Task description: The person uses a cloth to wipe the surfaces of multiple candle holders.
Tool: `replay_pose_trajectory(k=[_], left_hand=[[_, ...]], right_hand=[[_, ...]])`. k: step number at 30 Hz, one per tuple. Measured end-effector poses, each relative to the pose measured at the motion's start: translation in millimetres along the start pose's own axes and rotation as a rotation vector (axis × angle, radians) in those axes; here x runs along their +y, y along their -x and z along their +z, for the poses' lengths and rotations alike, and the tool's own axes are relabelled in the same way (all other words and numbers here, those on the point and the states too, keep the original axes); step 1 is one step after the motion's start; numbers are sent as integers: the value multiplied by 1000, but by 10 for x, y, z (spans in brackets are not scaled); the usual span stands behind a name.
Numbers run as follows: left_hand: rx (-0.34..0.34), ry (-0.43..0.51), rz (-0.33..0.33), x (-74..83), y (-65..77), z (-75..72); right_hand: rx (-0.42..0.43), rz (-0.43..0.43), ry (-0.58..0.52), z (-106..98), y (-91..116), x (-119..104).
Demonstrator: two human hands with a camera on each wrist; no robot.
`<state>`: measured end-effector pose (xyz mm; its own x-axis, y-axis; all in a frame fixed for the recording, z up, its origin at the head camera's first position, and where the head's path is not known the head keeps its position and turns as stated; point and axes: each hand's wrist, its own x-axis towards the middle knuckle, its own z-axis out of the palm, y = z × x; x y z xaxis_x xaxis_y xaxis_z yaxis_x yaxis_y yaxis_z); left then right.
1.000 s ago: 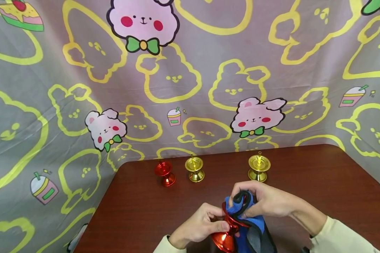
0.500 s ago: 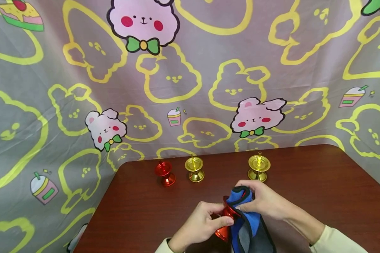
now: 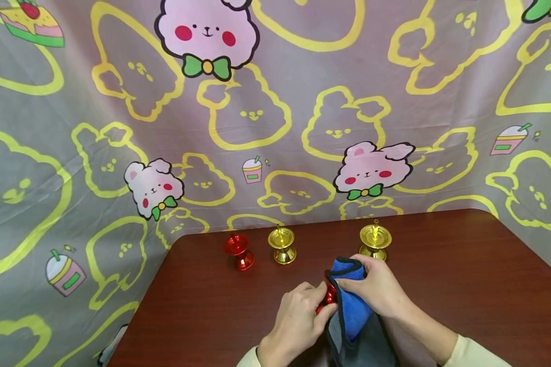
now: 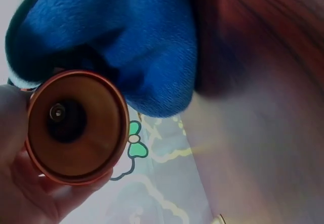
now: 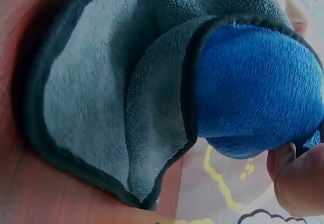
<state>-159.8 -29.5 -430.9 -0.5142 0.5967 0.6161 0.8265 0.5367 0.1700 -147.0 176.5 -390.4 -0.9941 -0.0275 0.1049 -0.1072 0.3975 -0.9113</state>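
Red pedestal dish (image 3: 330, 294), held above the table (image 3: 202, 306), blue-and-grey cloth (image 3: 355, 311) against it.
Left grip (image 3: 298, 318): grasping the dish. Right grip (image 3: 382, 285): pinching the cloth. Behind, upright: a second red dish (image 3: 240, 250), two gold dishes (image 3: 282, 245).

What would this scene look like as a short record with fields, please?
Left hand: holds a red stand
Right hand: pinches a blue-and-grey cloth beside that stand
Held stand's base: hollow, seen in the left wrist view
On table, left to right in the head view: second red stand, middle gold stand, rightmost gold stand
Backdrop: grey, printed with cartoon animals
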Motion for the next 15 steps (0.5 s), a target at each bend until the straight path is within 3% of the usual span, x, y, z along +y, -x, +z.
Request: replay_pose_trajectory(k=[7,11,15], left_hand=[[-9,-24,2,-52,33,-22],[-9,40,-13,-73,30,-38],[-20,152,-39,-64,-11,-82]], right_hand=[[-73,-19,3,-61,-46,-76],[-150,-44,8,-151,-69,-91],[-283,-70,-7,-309,-81,-107]])
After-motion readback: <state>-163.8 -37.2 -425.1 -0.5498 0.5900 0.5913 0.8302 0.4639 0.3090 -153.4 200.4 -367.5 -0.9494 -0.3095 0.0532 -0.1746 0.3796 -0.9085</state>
